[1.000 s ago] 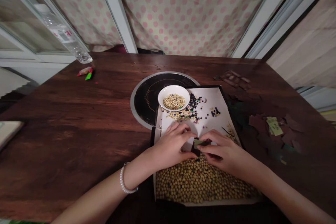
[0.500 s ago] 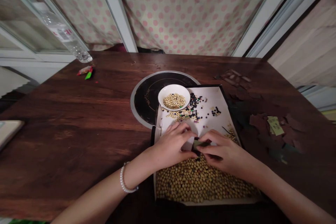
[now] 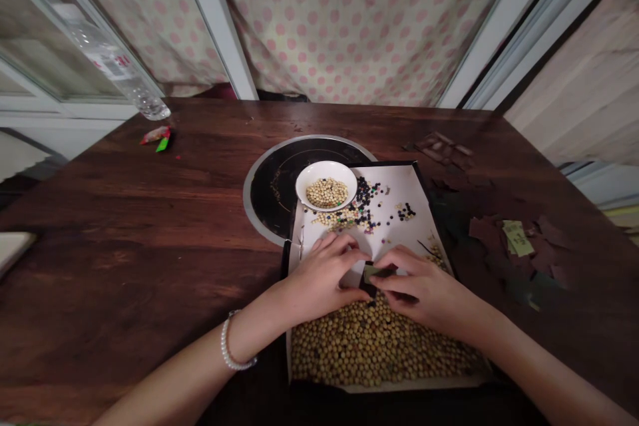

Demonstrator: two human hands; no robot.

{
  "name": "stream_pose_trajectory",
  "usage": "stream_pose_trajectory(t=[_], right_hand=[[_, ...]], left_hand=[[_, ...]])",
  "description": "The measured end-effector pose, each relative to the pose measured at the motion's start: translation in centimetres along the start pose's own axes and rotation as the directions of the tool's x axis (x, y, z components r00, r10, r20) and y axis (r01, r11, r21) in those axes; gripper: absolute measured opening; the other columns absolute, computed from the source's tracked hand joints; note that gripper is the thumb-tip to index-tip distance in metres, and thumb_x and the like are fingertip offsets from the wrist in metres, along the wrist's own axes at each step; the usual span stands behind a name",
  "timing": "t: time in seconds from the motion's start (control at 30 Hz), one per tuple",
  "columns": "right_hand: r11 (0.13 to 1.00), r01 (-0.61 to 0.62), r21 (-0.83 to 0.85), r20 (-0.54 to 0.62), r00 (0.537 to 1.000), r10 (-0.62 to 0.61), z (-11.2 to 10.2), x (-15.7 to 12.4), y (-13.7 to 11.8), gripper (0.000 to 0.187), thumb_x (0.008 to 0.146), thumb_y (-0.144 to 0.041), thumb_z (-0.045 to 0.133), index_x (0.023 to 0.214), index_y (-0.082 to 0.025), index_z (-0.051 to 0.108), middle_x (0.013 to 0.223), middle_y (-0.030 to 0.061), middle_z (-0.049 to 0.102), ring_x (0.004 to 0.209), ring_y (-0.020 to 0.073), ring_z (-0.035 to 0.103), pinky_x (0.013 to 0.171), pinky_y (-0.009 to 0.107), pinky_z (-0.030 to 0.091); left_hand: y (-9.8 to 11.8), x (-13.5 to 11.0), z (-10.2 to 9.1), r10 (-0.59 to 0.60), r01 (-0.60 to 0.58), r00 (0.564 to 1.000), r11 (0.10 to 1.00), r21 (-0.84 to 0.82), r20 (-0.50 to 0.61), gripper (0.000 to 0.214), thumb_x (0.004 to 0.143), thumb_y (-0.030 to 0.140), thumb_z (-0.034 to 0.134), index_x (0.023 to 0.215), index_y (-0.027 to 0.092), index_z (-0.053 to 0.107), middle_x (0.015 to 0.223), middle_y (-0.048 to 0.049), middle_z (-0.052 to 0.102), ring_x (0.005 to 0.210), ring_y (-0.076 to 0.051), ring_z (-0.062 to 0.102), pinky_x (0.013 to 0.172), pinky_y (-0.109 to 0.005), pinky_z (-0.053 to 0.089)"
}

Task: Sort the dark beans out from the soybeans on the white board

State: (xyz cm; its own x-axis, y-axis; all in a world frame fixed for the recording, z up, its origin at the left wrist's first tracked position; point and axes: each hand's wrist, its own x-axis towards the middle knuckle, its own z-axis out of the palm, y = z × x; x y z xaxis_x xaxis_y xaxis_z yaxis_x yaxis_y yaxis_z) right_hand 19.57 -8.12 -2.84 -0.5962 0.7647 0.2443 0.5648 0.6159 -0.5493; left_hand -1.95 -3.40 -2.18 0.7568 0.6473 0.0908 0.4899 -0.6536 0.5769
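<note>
Well, the dark scrap with an olive-green face [image 3: 375, 273] sits between the two hands, over the near half of the white-lined tray [image 3: 407, 234], close to the counter's near edge. The right hand [image 3: 417, 285] has its grip closed on the scrap, thumb and fingers pinched together. The left hand [image 3: 324, 273], with a pearl bracelet [image 3: 230, 346] at its wrist, curves in from the other side, and its fingers end just beside the scrap; I cannot tell whether that grip is clamped on anything. Over the last second the hands have barely shifted, so the scrap stays in the same pinch.

Under the hands, a heap of soybeans [image 3: 379, 346] fills the tray's near end. Toward its far end lie scattered black beans [image 3: 367, 196], and a white bowl of soybeans [image 3: 327, 173] overlaps the far corner, beside a round black hob [image 3: 267, 200] set into the counter. Torn brown paper scraps [image 3: 492, 233] and a yellow-green label [image 3: 518, 237] lie toward the right edge.
</note>
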Motion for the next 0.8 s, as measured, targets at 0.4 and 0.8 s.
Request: stream_pose_trajectory(t=[0.4,0.8], right_hand=[[0.999,-0.042,-0.020,-0.234,0.971,0.036,-0.6,-0.3,0.7,0.025,0.081,-0.006,0.055,0.099,-0.018,0.068,0.099,0.0099,0.060,0.093,0.0202,0.058,0.077,0.033,0.051],[0.994,-0.031,-0.105,-0.088,0.996,0.022,-0.8,0.3,0.3,0.022,0.088,-0.011,0.051,0.093,-0.019,0.070,0.079,0.0062,0.057,0.076,0.0186,0.053,0.067,0.033,0.046]], left_hand=[[0.1,0.0,-0.1,-0.006,0.006,1.000,1.000,-0.009,0.020,0.046,0.068,0.033,0.079,0.109,0.021,0.062,0.108,-0.0067,0.054,0.106,-0.029,0.049,0.094,-0.047,0.042],[-0.1,0.0,0.2,0.016,-0.016,1.000,0.999,-0.030,-0.019,0.044,0.069,0.033,0.078,0.109,0.023,0.062,0.106,-0.0056,0.053,0.105,-0.029,0.050,0.092,-0.047,0.043]])
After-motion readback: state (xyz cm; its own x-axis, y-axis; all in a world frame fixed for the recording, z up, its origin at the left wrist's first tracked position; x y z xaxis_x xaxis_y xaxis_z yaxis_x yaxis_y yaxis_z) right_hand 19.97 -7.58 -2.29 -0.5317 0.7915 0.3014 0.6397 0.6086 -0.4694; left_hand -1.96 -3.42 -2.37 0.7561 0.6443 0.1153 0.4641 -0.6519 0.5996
